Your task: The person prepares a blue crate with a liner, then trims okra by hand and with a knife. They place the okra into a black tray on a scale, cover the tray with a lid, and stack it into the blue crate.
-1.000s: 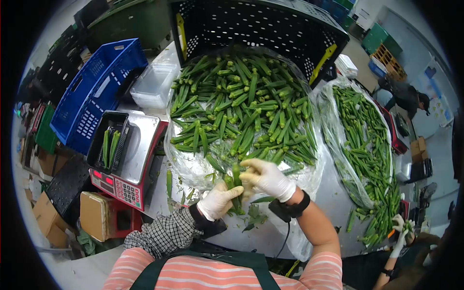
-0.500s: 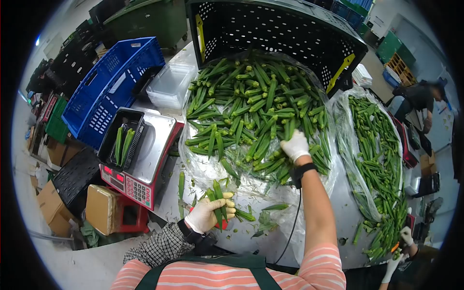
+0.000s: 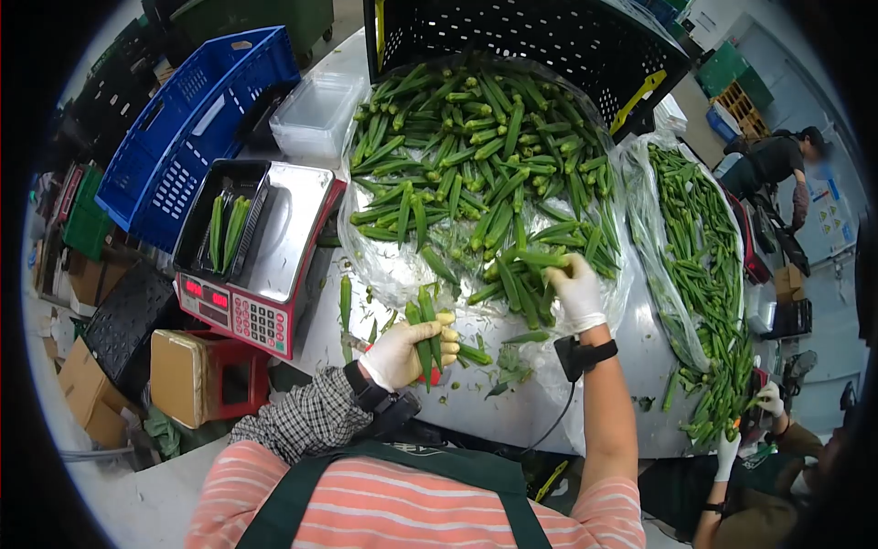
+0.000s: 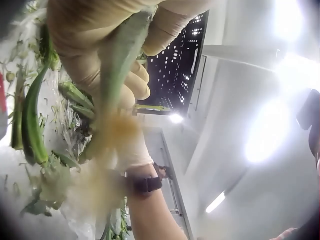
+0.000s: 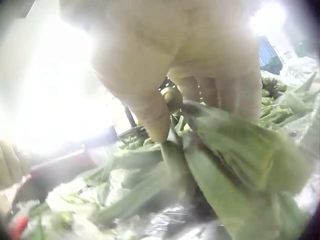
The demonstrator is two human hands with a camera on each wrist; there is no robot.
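Observation:
My gloved left hand (image 3: 395, 355) grips a few okra pods (image 3: 423, 340) upright over the near edge of the metal table. In the left wrist view, one blurred okra pod (image 4: 122, 55) runs between thumb and fingers. A small red object (image 3: 433, 376) shows just below that hand. To the right, my gloved right hand (image 3: 580, 295) pinches several okra pods at the near side of the large okra pile (image 3: 485, 146). The right wrist view shows these okra pods (image 5: 225, 150) hanging between its thumb and fingers.
At left, a black tray (image 3: 187, 252) with okra sits on a red scale (image 3: 306, 197). Behind stand a blue crate (image 3: 151, 174) and clear containers (image 3: 315, 114). A black crate (image 3: 530, 46) backs the pile. Another person's gloved hands (image 3: 727, 453) work beside okra at right.
My hands were together at the okra; the right hand then reached into the pile and has now drawn back towards me with okra pods. My left hand still holds its pods.

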